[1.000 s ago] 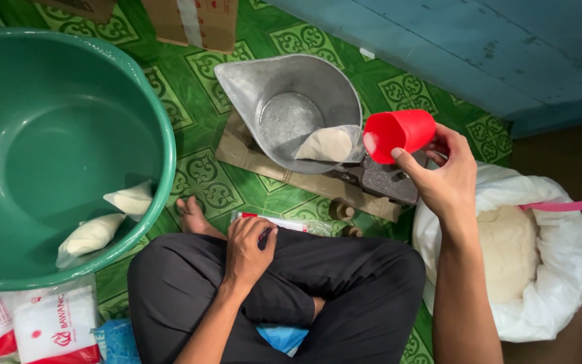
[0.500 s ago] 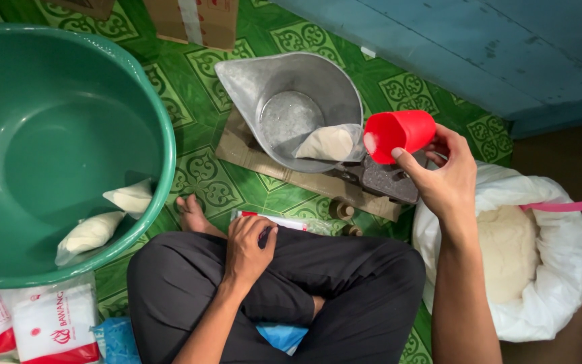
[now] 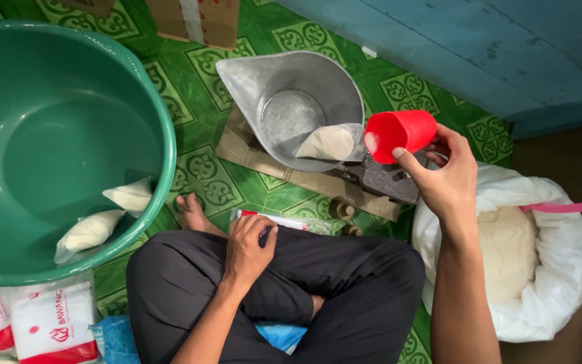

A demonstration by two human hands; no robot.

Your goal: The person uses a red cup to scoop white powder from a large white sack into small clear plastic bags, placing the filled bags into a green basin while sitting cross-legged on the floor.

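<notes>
Red cup (image 3: 400,133) — gripped by right hand (image 3: 442,176) fingers, tipped over the metal pan (image 3: 289,108) holding a powder-filled bag (image 3: 329,142).

A home floor used as a small packing spot: green patterned tiles (image 3: 203,172) beside a blue painted wall (image 3: 453,47), a metal scale pan (image 3: 284,101) on its weighing scale (image 3: 385,180), a white sack of powder (image 3: 560,249), a green plastic basin (image 3: 62,135) holding 2 filled bags (image 3: 112,216), cardboard boxes (image 3: 197,20), and packets (image 3: 42,323).
</notes>
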